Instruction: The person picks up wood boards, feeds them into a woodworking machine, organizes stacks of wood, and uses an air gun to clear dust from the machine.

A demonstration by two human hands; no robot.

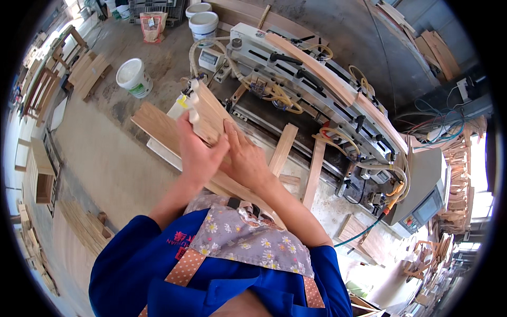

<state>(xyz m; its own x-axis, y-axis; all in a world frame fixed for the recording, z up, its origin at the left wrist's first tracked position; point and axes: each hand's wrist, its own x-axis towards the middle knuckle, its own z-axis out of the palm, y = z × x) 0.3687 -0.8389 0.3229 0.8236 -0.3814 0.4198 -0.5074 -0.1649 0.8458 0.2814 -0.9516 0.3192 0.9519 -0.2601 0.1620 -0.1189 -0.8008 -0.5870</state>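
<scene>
Both hands are on a light wooden board (210,110) that slants up and away in front of me, its left edge cut in a wavy outline. My left hand (198,150) is closed around that wavy edge near the board's lower end. On the face and near end of the board lies my right hand (244,158), bent round it, thumb side close to the left hand. Underneath runs a long wooden plank (153,122), partly covered by my hands and forearms. Yellow and dark fittings (182,100) show beside the board's far left edge.
A long machine (317,84) with clamps and hoses stretches across the far right, with a control box (422,206) at its right end. Two wooden slats (285,145) lie between me and it. White buckets (133,76) and a paper sack (153,27) stand on the floor.
</scene>
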